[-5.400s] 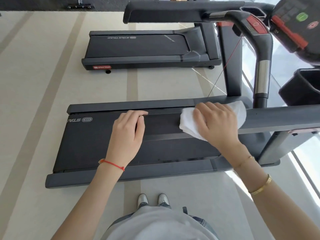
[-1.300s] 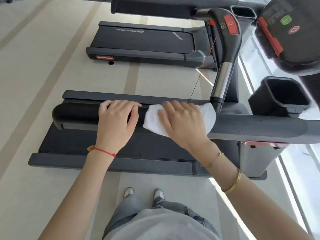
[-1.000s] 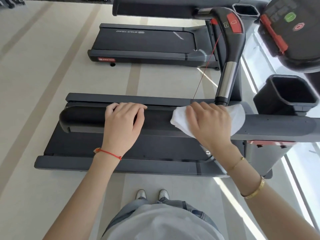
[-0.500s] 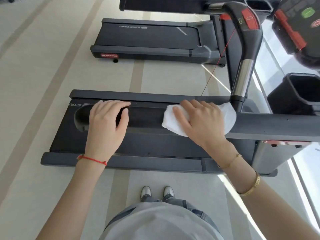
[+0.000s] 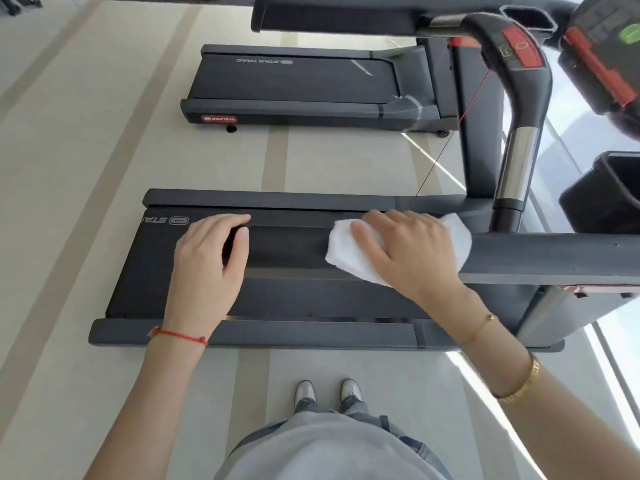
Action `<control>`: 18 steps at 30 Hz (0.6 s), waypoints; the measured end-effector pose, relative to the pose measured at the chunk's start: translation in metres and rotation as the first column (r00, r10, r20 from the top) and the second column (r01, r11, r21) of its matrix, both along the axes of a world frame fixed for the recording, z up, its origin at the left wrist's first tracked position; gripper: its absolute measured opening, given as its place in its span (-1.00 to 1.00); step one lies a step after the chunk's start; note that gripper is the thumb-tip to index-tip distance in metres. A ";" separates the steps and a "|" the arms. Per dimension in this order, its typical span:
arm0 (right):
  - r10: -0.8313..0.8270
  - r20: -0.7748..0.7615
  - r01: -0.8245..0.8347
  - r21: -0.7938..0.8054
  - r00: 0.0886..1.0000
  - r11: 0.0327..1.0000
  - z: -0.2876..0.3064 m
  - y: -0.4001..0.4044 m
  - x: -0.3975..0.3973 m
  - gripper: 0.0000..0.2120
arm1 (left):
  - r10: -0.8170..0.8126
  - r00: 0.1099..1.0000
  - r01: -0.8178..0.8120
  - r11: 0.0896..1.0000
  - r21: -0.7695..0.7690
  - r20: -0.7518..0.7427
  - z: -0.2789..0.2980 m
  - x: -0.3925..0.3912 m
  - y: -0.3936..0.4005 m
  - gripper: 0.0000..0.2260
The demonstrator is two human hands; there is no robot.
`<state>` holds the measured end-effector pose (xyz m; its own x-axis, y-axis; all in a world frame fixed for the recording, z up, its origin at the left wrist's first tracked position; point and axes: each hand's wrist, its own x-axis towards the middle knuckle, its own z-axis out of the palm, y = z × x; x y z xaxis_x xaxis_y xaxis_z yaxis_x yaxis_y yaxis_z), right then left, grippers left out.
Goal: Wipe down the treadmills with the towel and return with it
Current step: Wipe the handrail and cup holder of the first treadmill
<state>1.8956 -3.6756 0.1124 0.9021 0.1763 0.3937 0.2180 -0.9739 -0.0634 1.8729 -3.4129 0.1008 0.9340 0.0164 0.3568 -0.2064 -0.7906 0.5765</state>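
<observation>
The person stands beside the near treadmill (image 5: 311,299), both hands on its dark handrail (image 5: 540,254), which runs across the middle of the frame from centre left to the right edge. The right hand (image 5: 412,251) lies palm down on the white towel (image 5: 349,258), fingers spread, pressing it flat against the rail just right of centre; its grip is wide, resting on the cloth rather than closing round it. The towel shows to the left of the fingers and behind the knuckles, draped over the rail. The left hand (image 5: 207,265) sits at the rail's free end, left of centre, fingers curled over the top in a loose grip on the rail. A red cord bracelet (image 5: 178,336) circles the left wrist; a gold bangle (image 5: 519,384) circles the right forearm. A second treadmill (image 5: 294,88) stands in the upper middle of the frame. The person's shoes (image 5: 325,393) show at lower centre on the pale floor (image 5: 69,168).
</observation>
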 end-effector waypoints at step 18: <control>0.074 -0.006 -0.075 -0.042 0.997 0.996 -0.001 0.084 0.006 -0.55 | -0.108 0.994 0.107 0.988 -0.108 0.000 -0.009 0.003 0.022 -0.74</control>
